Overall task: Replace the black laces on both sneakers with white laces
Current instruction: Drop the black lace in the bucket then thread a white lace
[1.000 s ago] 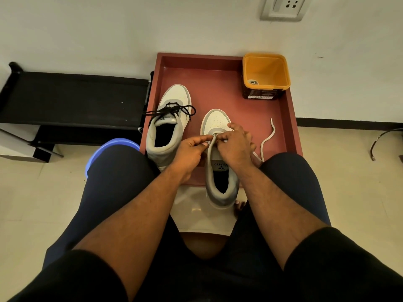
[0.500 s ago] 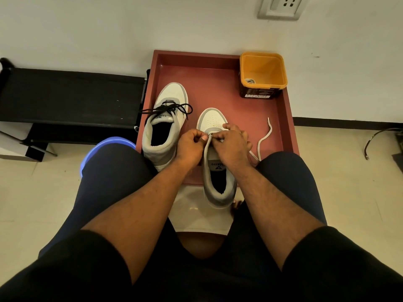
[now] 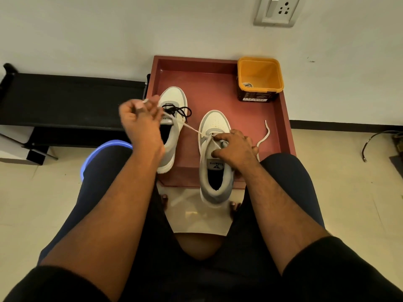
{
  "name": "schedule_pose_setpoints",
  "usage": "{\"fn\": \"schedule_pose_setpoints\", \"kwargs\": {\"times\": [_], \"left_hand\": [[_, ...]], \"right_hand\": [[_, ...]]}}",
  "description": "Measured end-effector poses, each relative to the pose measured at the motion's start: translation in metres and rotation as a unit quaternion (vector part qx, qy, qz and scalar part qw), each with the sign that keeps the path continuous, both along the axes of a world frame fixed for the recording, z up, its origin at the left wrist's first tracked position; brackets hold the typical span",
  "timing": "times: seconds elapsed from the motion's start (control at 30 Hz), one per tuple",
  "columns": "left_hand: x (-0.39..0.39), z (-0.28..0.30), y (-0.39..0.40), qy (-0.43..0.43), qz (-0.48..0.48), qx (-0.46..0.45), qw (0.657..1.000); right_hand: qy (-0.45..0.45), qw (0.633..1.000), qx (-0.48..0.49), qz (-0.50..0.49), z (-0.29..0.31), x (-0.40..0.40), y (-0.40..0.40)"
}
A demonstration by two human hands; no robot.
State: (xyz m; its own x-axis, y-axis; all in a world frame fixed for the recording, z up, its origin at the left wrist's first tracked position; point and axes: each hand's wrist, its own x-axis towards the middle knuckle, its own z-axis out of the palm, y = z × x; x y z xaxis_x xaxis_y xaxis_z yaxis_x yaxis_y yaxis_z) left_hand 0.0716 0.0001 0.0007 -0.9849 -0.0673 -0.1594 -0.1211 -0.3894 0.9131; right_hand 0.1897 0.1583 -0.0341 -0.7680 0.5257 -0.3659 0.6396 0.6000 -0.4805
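Two hands, left hand [image 3: 139, 120] pulling white lace [image 3: 192, 128] taut, right hand [image 3: 234, 149] on sneaker [image 3: 214, 171]

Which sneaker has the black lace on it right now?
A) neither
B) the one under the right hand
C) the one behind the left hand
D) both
C: the black lace sits on the left sneaker behind the left hand, while the right hand holds the sneaker taking the white lace.

There is only one view, from the person's head. It looks forward and down, close above the red tray [image 3: 281, 118], toward the wall behind the tray.
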Motion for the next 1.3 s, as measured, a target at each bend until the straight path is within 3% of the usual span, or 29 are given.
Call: {"fn": "schedule_pose_setpoints", "kwargs": {"times": [0.1, 0.2, 0.33, 0.5, 0.6, 0.67, 0.77, 1.07, 1.3], "left_hand": [[-0.009, -0.004, -0.019, 0.187, 0.167, -0.189, 0.949], [-0.01, -0.011, -0.019, 0.253, 0.187, -0.284, 0.906], [0.011, -0.018, 0.001, 0.276, 0.033, -0.341, 0.898], [0.041, -0.05, 0.025, 0.196, -0.298, -0.397, 0.846], [0.043, -0.058, 0.031, 0.156, -0.318, -0.407, 0.842], [0.04, -0.058, 0.032, 0.133, -0.333, -0.426, 0.831], [0.038, -0.057, 0.033, 0.123, -0.362, -0.451, 0.807], [0.024, -0.043, 0.022, 0.139, -0.239, -0.529, 0.802], [-0.003, -0.026, -0.011, 0.121, -0.118, -0.579, 0.797]], "right_hand": [[0.003, 1.0, -0.016, 0.012, -0.004, 0.001, 0.003], [0.022, 0.998, -0.041, 0.038, -0.012, 0.001, 0.005], [0.059, 0.998, -0.037, 0.003, -0.02, 0.001, 0.007], [0.144, 0.984, -0.101, -0.032, -0.017, 0.002, 0.014], [0.216, 0.946, -0.213, -0.112, -0.014, 0.002, 0.02], [0.214, 0.948, -0.201, -0.125, -0.017, 0.0, 0.025], [0.165, 0.972, -0.151, -0.068, -0.022, -0.002, 0.026], [0.169, 0.978, -0.067, -0.103, -0.033, -0.009, 0.029], [0.157, 0.985, -0.022, -0.061, -0.032, -0.007, 0.033]]}}
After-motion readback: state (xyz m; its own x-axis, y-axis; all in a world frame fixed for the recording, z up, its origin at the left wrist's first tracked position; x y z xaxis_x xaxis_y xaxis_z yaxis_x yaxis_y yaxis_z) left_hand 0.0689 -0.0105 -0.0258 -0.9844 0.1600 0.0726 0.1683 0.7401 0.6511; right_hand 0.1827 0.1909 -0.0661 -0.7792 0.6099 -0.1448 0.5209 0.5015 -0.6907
